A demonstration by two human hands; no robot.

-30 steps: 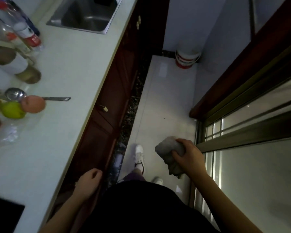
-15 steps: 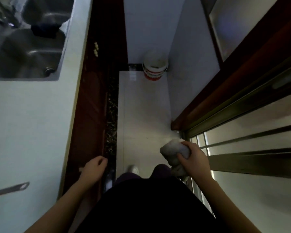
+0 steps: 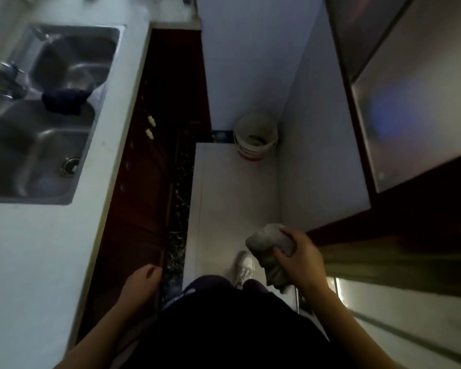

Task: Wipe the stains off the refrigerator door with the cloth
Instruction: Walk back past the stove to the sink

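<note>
While the right hand (image 3: 301,258) is gripping the grey cloth (image 3: 266,238), the left hand (image 3: 141,284) is hanging loose, empty;
the steel door (image 3: 415,102), likely the refrigerator's, is standing ahead to the right; the right hand is nearer.

Dimly lit overall. Most light is caught by the white countertop (image 3: 37,262) and floor tiles (image 3: 224,198); the cabinet fronts (image 3: 144,209) are lost in shadow. A bluish glare patch is seen on the upper-right panel (image 3: 389,115), possibly a reflection. The right edge is smeared by blur. Straight lines are bent by wide-angle distortion.
</note>
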